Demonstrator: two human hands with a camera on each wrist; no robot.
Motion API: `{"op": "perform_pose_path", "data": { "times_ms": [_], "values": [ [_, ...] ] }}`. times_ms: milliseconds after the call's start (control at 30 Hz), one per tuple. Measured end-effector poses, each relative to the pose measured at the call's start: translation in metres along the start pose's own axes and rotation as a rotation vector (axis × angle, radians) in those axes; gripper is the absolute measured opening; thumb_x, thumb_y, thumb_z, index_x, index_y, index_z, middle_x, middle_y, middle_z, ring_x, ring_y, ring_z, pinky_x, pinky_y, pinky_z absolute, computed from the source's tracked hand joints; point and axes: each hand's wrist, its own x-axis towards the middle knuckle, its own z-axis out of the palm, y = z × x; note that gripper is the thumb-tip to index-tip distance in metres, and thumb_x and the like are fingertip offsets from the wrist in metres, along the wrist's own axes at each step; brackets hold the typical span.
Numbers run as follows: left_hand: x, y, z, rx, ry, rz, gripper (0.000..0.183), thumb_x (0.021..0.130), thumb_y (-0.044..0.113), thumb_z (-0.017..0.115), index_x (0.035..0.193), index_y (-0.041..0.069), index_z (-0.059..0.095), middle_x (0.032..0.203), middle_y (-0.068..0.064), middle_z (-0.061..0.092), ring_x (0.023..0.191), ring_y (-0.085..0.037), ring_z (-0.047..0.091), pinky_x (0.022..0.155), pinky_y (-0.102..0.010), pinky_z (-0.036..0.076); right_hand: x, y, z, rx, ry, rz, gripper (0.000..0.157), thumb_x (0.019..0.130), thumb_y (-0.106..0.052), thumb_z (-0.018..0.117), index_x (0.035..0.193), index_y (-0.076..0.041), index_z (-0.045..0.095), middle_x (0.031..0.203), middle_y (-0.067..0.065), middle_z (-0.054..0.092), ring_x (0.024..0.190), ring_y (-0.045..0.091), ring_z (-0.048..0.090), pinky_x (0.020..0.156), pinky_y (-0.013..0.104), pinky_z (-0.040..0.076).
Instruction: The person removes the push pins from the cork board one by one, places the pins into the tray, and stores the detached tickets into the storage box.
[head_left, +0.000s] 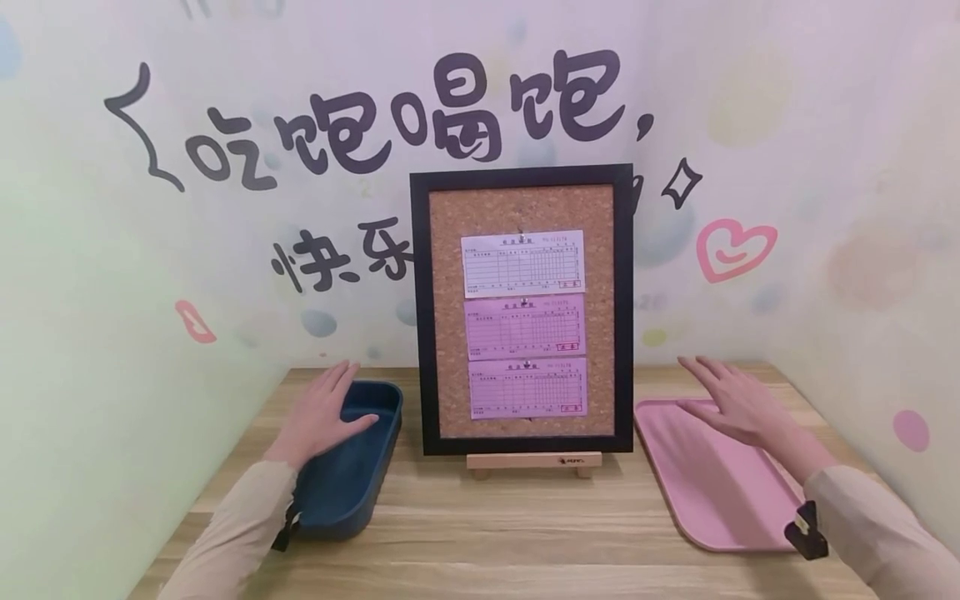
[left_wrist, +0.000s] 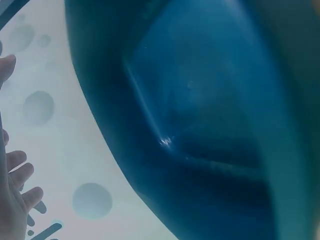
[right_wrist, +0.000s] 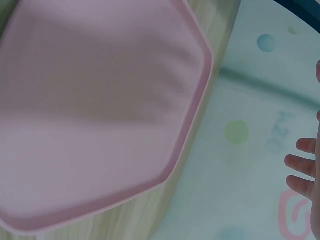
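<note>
My left hand (head_left: 318,414) is over the left side of a deep blue tray (head_left: 348,500), fingers extended and thumb spread, holding nothing. On the other side my right hand (head_left: 738,406) hovers above a shallow pink tray (head_left: 720,500), its fingers straight and its shadow falling on the tray. Between them a black-framed cork board (head_left: 600,333) leans on a small wooden easel (head_left: 534,461). Pinned to the cork, one above another, are a white receipt slip (head_left: 522,265) and two pink slips, an upper pink slip (head_left: 524,327) and a lower pink slip (head_left: 528,389).
Everything stands on a wood-grain table (head_left: 510,542). Walls close it in at the back and both sides; the back wall (head_left: 360,50) carries large dark lettering and a pink heart (head_left: 737,250). A black strap piece (head_left: 807,531) sits at my right wrist.
</note>
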Motion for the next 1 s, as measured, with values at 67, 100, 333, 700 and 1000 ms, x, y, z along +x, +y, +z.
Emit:
{"op": "perform_pose_path", "data": {
  "times_ms": [67, 100, 333, 700, 1000],
  "values": [
    [0.003, 0.002, 0.000, -0.019, 0.023, -0.006, 0.082, 0.076, 0.045, 0.066, 0.135, -0.004, 0.036, 0.136, -0.026, 0.037, 0.123, -0.040, 0.036, 0.101, -0.052, 0.031, 0.003, -0.002, -0.002, 0.010, 0.007, 0.009, 0.066, 0.085, -0.038, 0.059, 0.135, -0.002, 0.036, 0.128, 0.030, 0.041, 0.110, 0.049, 0.042, 0.085, 0.064, 0.037],
    [0.004, 0.003, 0.000, -0.029, 0.038, -0.007, 0.081, 0.077, 0.043, 0.066, 0.134, -0.004, 0.036, 0.136, -0.026, 0.038, 0.123, -0.040, 0.037, 0.101, -0.052, 0.031, 0.004, -0.003, -0.004, 0.014, 0.012, 0.011, 0.066, 0.084, -0.037, 0.060, 0.135, -0.002, 0.036, 0.127, 0.030, 0.042, 0.110, 0.049, 0.043, 0.084, 0.064, 0.037],
    [0.016, 0.020, -0.002, -0.117, 0.169, 0.045, 0.072, 0.077, 0.032, 0.068, 0.130, -0.006, 0.039, 0.131, -0.025, 0.044, 0.118, -0.038, 0.043, 0.097, -0.050, 0.037, 0.015, -0.011, -0.011, -0.035, 0.088, -0.050, 0.067, 0.080, -0.027, 0.067, 0.134, -0.003, 0.037, 0.119, 0.027, 0.048, 0.102, 0.044, 0.050, 0.075, 0.059, 0.044],
    [0.038, 0.047, -0.011, -0.186, 0.346, 0.086, 0.066, 0.075, 0.021, 0.070, 0.130, -0.003, 0.042, 0.128, -0.021, 0.049, 0.114, -0.034, 0.049, 0.095, -0.046, 0.041, 0.034, -0.028, -0.031, -0.022, 0.144, -0.063, 0.069, 0.077, -0.026, 0.070, 0.133, -0.003, 0.037, 0.117, 0.024, 0.050, 0.100, 0.041, 0.051, 0.068, 0.054, 0.050],
    [0.056, 0.066, -0.019, -0.290, 0.398, 0.083, 0.062, 0.076, 0.016, 0.070, 0.128, -0.004, 0.042, 0.126, -0.021, 0.049, 0.113, -0.033, 0.049, 0.094, -0.045, 0.042, 0.047, -0.035, -0.044, 0.030, 0.194, -0.058, 0.070, 0.076, -0.023, 0.071, 0.134, -0.004, 0.037, 0.117, 0.025, 0.050, 0.104, 0.041, 0.049, 0.077, 0.057, 0.046]
  ]
}}
